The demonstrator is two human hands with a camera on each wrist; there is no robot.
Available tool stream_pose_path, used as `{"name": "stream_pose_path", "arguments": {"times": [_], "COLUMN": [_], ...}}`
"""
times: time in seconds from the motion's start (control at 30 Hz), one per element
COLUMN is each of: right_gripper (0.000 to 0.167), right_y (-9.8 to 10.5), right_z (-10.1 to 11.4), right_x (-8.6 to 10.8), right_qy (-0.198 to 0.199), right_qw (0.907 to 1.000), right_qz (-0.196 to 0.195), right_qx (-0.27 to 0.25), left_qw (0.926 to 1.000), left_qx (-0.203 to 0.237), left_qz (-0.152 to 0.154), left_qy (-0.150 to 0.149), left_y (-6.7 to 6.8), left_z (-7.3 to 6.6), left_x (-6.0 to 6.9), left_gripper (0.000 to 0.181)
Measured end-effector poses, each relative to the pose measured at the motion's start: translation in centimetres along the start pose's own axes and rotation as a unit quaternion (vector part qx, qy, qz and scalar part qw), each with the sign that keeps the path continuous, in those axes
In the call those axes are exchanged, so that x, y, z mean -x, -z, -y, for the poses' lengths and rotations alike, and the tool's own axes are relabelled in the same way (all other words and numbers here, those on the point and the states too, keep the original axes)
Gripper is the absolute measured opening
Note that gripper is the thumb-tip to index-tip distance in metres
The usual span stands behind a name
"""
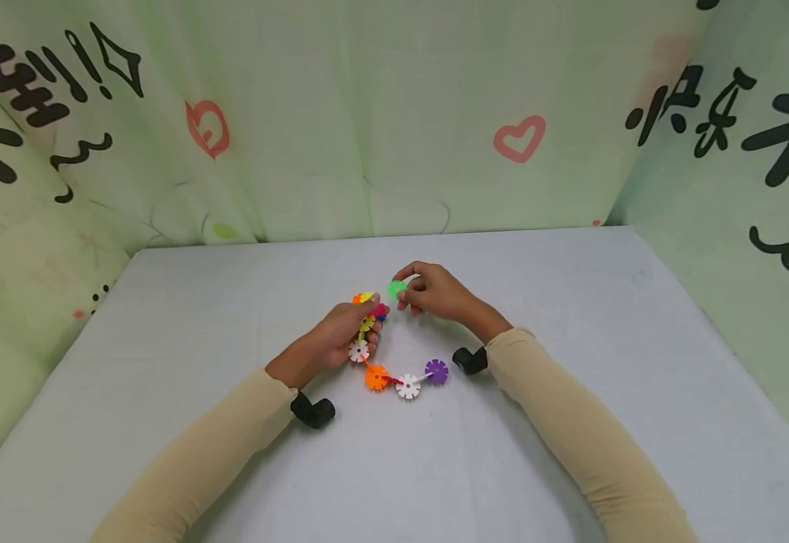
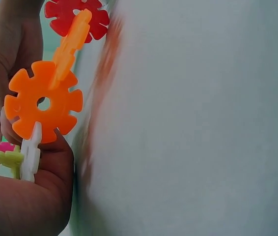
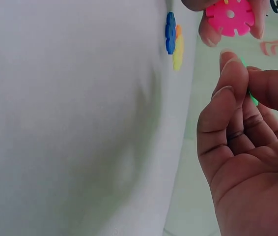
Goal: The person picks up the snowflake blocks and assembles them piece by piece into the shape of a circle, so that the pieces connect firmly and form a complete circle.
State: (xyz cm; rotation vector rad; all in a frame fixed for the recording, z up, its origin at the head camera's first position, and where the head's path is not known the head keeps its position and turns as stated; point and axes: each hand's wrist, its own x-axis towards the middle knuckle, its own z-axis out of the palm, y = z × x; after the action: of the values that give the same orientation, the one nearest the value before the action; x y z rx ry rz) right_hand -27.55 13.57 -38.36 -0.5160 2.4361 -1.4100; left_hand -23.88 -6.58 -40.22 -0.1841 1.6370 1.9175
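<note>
Steadily, with the pink disc (image 3: 239,23) pinched in the left hand (image 1: 343,332) and the chain (image 1: 371,374) toward its six o'clock, best turn the green disc (image 1: 395,289), pinched in the right hand (image 1: 440,292) at one-thirty, edge-on, then push gently in.

Desk (image 1: 571,317), white, 1; lying on it: near length of 1 linked disc chain (image 1: 376,381), purple disc (image 1: 440,372) rightmost.

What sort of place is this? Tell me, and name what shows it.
Probably a small curtained tabletop workspace, perhaps indoors: a pale table, green hangings printed with red hearts and black characters behind it, and a chain of slotted plastic discs.
</note>
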Motion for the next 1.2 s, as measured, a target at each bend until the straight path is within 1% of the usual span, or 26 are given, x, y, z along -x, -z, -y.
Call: {"name": "stream_pose_path", "arguments": {"times": [0.17, 0.4, 0.6, 0.73, 0.83, 0.9, 1.03, 1.2], "right_gripper": [0.027, 0.029, 0.031, 0.031, 0.032, 0.032, 0.031, 0.031], "right_y": [-0.2, -0.1, -0.1, -0.2, -0.3, -0.4, -0.5, -0.7], "right_z": [0.0, 0.2, -0.1, -0.3, -0.3, -0.3, 0.0, 0.4], "right_x": [0.3, 0.7, 1.0, 1.1, 1.2, 1.3, 1.4, 1.3], "right_qy": [0.004, 0.001, -0.008, -0.017, -0.013, -0.005, 0.009, 0.013], "right_qw": [0.9996, 0.9988, 0.9978, 0.9962, 0.9959, 0.9965, 0.9971, 0.9966], "right_qz": [0.020, 0.032, 0.029, 0.027, 0.031, 0.032, 0.034, 0.045], "right_qx": [-0.020, -0.038, -0.058, -0.081, -0.084, -0.077, -0.068, -0.067], "left_qw": [0.9999, 0.9998, 0.9996, 0.9995, 0.9995, 0.9994, 0.9992, 0.9989], "left_qx": [0.003, 0.003, 0.015, 0.022, 0.025, 0.027, 0.030, 0.032], "left_qz": [0.013, 0.017, 0.017, 0.011, 0.004, 0.005, 0.013, 0.023], "left_qy": [-0.008, -0.010, -0.014, -0.019, -0.020, -0.021, -0.022, -0.024], "left_y": [-0.1, -0.2, -0.3, -0.4, -0.5, -0.6, -0.5, -0.3], "left_z": [-0.1, 0.0, 0.2, 0.2, 0.3, 0.4, 0.5, 0.4], "left_x": [0.1, 0.1, 0.0, 0.1, 0.1, 0.1, 0.1, 0.1], "left_gripper": [0.043, 0.041, 0.042, 0.042, 0.042, 0.041, 0.039, 0.040]}}
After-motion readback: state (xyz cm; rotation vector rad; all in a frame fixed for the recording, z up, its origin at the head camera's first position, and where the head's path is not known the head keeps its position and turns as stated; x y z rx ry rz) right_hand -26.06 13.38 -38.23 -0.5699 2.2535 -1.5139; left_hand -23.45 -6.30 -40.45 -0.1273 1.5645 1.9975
